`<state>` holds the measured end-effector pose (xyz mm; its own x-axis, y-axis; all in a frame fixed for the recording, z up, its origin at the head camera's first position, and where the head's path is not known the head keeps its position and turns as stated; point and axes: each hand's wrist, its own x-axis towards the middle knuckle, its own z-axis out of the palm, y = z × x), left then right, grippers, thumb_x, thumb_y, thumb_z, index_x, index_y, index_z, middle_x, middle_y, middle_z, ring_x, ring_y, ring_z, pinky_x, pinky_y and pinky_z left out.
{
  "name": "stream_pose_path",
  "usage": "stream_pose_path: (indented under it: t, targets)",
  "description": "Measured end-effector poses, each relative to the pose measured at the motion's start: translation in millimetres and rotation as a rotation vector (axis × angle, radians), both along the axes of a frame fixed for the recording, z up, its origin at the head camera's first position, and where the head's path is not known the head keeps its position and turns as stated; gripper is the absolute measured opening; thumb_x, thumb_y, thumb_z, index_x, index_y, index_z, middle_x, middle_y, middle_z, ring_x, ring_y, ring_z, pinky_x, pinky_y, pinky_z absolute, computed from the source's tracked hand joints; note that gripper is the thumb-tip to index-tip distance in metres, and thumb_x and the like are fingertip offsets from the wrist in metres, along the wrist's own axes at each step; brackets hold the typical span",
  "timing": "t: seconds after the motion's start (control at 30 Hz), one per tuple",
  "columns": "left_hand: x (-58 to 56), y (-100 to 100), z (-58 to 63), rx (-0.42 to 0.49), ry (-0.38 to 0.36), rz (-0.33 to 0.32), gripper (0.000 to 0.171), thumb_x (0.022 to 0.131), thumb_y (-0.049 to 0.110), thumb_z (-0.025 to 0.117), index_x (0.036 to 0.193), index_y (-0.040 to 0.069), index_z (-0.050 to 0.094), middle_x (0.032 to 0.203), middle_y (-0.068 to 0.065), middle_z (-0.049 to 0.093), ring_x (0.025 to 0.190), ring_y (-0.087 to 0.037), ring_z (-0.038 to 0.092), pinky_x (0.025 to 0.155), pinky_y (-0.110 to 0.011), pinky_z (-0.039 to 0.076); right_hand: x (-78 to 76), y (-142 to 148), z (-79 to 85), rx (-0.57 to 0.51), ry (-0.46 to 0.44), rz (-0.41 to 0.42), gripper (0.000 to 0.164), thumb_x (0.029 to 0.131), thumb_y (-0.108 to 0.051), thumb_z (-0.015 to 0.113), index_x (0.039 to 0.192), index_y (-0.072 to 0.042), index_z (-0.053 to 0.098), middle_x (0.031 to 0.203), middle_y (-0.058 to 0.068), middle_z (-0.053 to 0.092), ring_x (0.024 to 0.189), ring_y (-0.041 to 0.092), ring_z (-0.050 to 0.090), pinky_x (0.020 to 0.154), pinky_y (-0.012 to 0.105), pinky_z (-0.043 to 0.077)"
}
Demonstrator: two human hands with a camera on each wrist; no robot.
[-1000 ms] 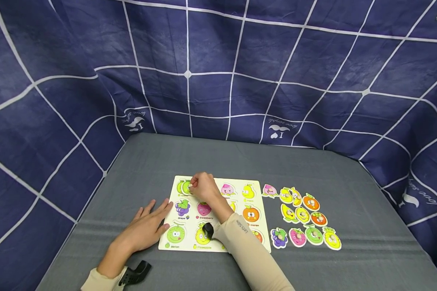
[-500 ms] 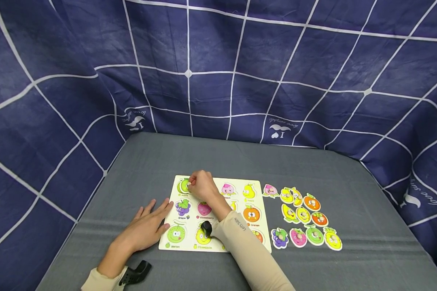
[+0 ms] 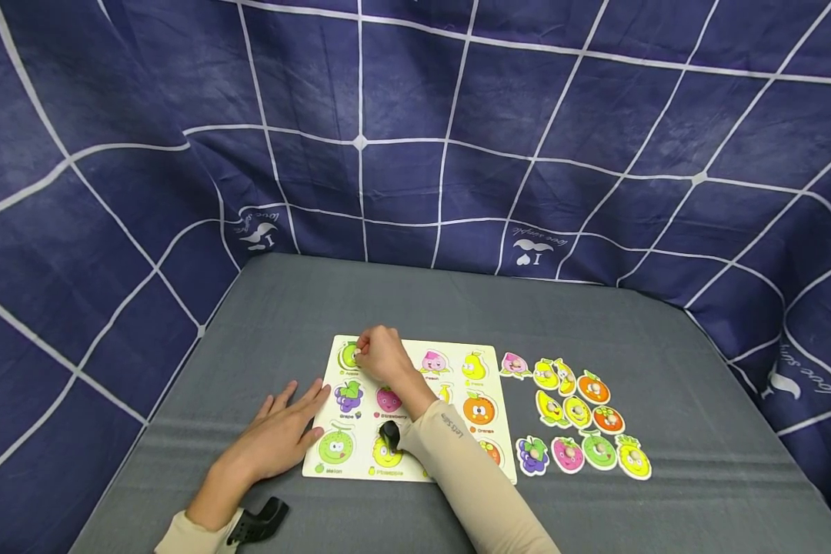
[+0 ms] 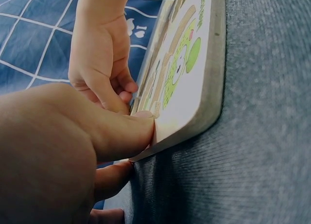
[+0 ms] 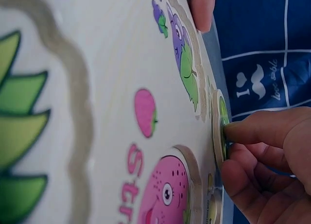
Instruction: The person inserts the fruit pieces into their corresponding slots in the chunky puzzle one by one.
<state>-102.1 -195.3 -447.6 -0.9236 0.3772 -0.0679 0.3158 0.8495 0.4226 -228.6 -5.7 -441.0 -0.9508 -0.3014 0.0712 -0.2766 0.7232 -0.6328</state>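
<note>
My right hand (image 3: pixel 385 355) pinches a green apple puzzle piece (image 3: pixel 347 355) by its small knob, at the apple spot in the far left corner of the cream fruit puzzle board (image 3: pixel 368 377). In the right wrist view, thumb and fingers meet at the apple piece (image 5: pixel 222 110), which lies close over the board's surface. My left hand (image 3: pixel 277 431) lies with fingers spread on the grey cloth, its tips at the board's left edge. The left wrist view shows the left thumb (image 4: pixel 129 131) against the board's corner (image 4: pixel 170 131), beside the melon picture.
To the board's right lie several loose fruit pieces, among them a peach (image 3: pixel 515 365), a grape (image 3: pixel 532 455), a strawberry (image 3: pixel 567 455), a melon (image 3: pixel 599 449) and a pineapple (image 3: pixel 633 457). A navy grid-patterned curtain (image 3: pixel 402 185) stands behind and beside the table.
My right hand has shifted slightly left, bringing the apple piece from overlapping the printed apple's right side to over it. The left hand stays in place.
</note>
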Motion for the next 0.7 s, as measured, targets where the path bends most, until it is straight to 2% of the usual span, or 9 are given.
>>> stream_pose_path:
  t: [0.7]
  targets:
    - [-0.6, -0.3, -0.9, -0.003, -0.009, 0.004, 0.061, 0.097, 0.022, 0.063, 0.152, 0.006, 0.040, 0.155, -0.017, 0.037, 0.140, -0.054, 0.025, 0.103, -0.075, 0.018, -2.1, -5.3, -4.5, 0.025, 0.019, 0.010, 0.008, 0.079, -0.001, 0.073, 0.078, -0.008, 0.070, 0.062, -0.006, 0.055, 0.057, 0.004, 0.049, 0.053, 0.017, 0.039]
